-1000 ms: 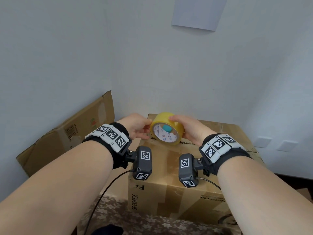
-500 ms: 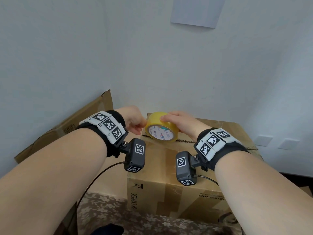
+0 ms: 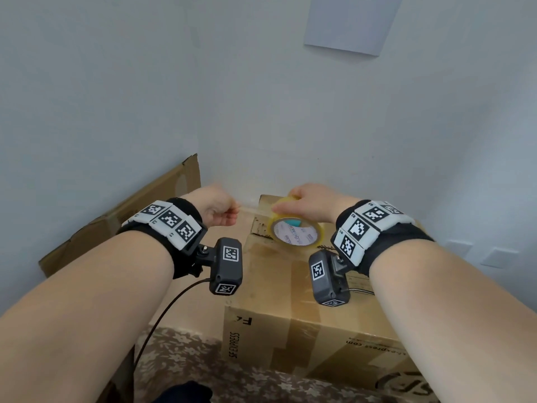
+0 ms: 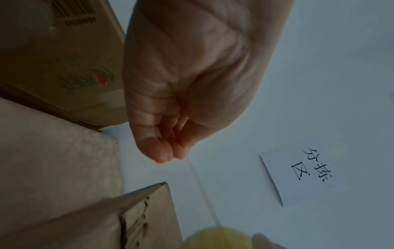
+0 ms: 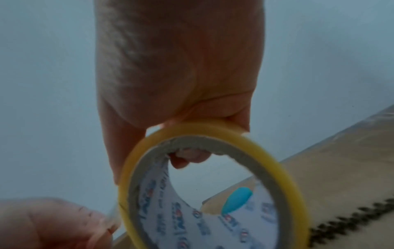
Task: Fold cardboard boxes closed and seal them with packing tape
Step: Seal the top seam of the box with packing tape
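Note:
A closed brown cardboard box [image 3: 276, 289] stands in front of me, with a strip of clear tape down its near face. My right hand [image 3: 309, 203] grips a yellow roll of packing tape [image 3: 296, 231] over the box's far left part; its fingers curl through the core [image 5: 187, 156]. My left hand [image 3: 219, 212] is left of the box and pinches the free end of the tape. A clear strip [image 4: 202, 190] runs taut from that hand to the roll [image 4: 215, 239].
A flattened cardboard box [image 3: 122, 219] leans against the left wall. White walls [image 3: 261, 112] close in behind and to the right, with a paper sign [image 3: 351, 21] high up. A flower-patterned cloth [image 3: 186, 362] lies below the box's near side.
My hands have moved apart: the left one went left with the tape end, drawing a strip off the roll. The roll sank toward the box's far top and tilted flatter.

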